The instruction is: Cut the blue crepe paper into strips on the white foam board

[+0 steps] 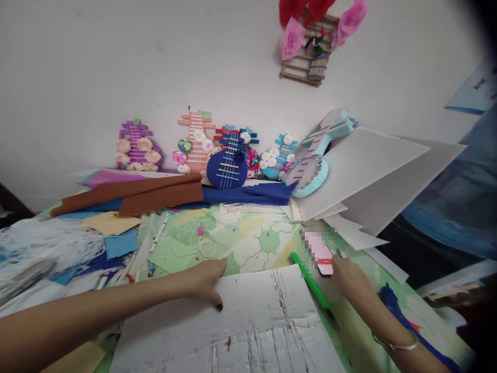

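Observation:
A white board [186,331], scored with cut lines and reddish marks, lies in front of me on the patterned green tablecloth. My left hand [207,282] rests at its far left corner, thumb on the board and fingers stretched out over the edge; it holds nothing. Beyond the board's right edge, my right hand [351,277] has its fingers curled beside a pink-screened phone [320,254]. A thin dark tip shows at those fingers, but what they grip is hidden. Between board and right hand lies a long green tool [315,287] with a dark end.
Brown felt [163,194] and blue felt [252,194] lie along the back. Small felt lutes, including a dark blue one [227,168], lean on the wall. White string [46,243] heaps at left. Large grey-white sheets [373,171] and a light blue lute [310,168] stand at right.

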`<state>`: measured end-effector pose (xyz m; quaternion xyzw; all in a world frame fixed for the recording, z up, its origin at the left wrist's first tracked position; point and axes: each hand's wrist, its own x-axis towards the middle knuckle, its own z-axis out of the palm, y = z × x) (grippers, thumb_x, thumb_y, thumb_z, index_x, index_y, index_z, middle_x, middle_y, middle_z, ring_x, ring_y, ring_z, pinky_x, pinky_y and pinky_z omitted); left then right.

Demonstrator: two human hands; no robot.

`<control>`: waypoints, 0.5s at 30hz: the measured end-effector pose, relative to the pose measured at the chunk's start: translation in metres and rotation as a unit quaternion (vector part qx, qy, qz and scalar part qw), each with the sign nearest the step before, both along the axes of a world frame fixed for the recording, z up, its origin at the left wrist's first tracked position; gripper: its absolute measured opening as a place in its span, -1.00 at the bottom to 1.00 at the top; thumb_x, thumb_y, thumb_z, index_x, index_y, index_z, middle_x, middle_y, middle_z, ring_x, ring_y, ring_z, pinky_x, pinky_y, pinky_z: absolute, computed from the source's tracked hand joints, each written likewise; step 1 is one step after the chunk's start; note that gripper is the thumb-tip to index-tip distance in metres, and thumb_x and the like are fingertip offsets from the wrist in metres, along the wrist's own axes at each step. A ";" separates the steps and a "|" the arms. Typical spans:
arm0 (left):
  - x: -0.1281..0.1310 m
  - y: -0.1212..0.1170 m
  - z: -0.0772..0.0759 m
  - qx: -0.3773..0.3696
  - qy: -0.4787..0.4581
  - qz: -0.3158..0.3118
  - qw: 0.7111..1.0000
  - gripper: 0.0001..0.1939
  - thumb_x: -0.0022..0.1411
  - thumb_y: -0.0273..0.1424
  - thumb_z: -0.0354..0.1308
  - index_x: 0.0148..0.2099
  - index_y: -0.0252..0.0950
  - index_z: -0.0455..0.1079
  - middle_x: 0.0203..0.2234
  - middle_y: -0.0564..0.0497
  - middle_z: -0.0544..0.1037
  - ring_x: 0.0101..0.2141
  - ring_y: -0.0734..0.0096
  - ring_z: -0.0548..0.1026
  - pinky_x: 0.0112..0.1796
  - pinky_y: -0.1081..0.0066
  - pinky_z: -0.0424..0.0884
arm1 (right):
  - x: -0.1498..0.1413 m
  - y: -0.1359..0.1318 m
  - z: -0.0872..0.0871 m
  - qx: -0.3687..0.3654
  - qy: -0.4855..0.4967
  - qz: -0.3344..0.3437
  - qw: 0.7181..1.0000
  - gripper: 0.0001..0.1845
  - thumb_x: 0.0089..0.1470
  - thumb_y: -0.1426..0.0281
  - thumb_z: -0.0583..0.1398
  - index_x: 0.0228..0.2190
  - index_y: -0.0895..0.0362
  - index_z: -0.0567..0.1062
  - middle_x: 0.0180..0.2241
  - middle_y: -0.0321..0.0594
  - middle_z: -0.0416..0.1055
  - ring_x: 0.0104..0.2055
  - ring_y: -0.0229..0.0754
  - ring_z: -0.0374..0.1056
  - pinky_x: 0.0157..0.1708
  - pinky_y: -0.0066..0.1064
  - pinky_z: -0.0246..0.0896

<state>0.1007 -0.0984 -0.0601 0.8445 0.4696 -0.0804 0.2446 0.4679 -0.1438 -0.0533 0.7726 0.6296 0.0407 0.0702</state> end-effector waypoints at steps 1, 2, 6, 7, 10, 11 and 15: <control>0.000 0.001 -0.001 -0.008 -0.003 0.006 1.000 -0.47 -0.29 -0.20 0.40 -0.34 -0.24 0.17 -0.35 0.00 0.41 -0.32 0.22 0.38 -0.44 0.43 0.17 | -0.002 0.001 0.000 -0.013 -0.004 -0.004 1.000 -0.72 0.05 0.67 -0.04 -0.35 0.30 0.44 -0.36 0.15 0.45 -0.33 0.03 0.45 -0.46 -0.34 0.11; -0.001 0.004 -0.001 -0.012 -0.006 0.012 1.000 -0.49 -0.27 -0.21 0.39 -0.34 -0.24 0.18 -0.38 0.02 0.41 -0.34 0.24 0.38 -0.46 0.45 0.15 | -0.006 0.002 0.002 -0.020 -0.003 -0.002 1.000 -0.73 0.07 0.64 -0.04 -0.36 0.27 0.44 -0.35 0.13 0.45 -0.33 0.03 0.45 -0.45 -0.34 0.11; -0.008 0.033 -0.005 0.013 -0.036 0.025 0.999 -0.56 -0.23 -0.30 0.35 -0.31 -0.24 0.22 -0.39 0.07 0.42 -0.34 0.29 0.38 -0.46 0.49 0.16 | -0.026 0.001 0.010 -0.021 0.054 0.013 0.998 -0.65 0.26 0.30 -0.09 -0.33 0.19 0.41 -0.33 0.03 0.49 -0.31 0.02 0.45 -0.44 -0.34 0.09; -0.011 0.044 -0.006 0.024 -0.043 0.029 0.998 -0.59 -0.21 -0.31 0.33 -0.30 -0.24 0.23 -0.39 0.07 0.42 -0.33 0.30 0.38 -0.44 0.49 0.17 | -0.032 -0.001 0.011 -0.025 0.077 0.021 0.996 -0.63 0.25 0.21 -0.08 -0.30 0.18 0.40 -0.33 0.01 0.50 -0.29 0.03 0.45 -0.44 -0.35 0.08; -0.023 0.077 -0.008 0.057 -0.057 0.051 0.995 -0.67 -0.14 -0.31 0.27 -0.30 -0.26 0.27 -0.39 0.06 0.43 -0.32 0.31 0.39 -0.40 0.49 0.20 | -0.045 -0.005 0.007 -0.052 0.110 0.041 0.992 -0.66 0.18 0.18 0.04 -0.21 0.21 0.36 -0.29 0.02 0.50 -0.24 0.07 0.44 -0.43 -0.35 0.07; -0.027 0.087 -0.008 0.067 -0.058 0.060 0.994 -0.68 -0.13 -0.30 0.26 -0.30 -0.27 0.28 -0.39 0.05 0.43 -0.32 0.30 0.39 -0.39 0.48 0.20 | -0.048 -0.006 0.003 -0.060 0.114 0.049 0.990 -0.69 0.16 0.23 0.08 -0.19 0.22 0.35 -0.27 0.04 0.49 -0.22 0.07 0.44 -0.43 -0.35 0.06; -0.039 0.114 -0.009 0.094 -0.068 0.070 0.991 -0.70 -0.10 -0.27 0.22 -0.29 -0.29 0.33 -0.39 0.03 0.46 -0.33 0.29 0.40 -0.38 0.47 0.20 | -0.047 -0.002 -0.010 -0.067 0.127 0.071 0.987 -0.84 0.12 0.43 0.09 -0.24 0.25 0.36 -0.25 0.04 0.48 -0.19 0.01 0.43 -0.39 -0.38 0.06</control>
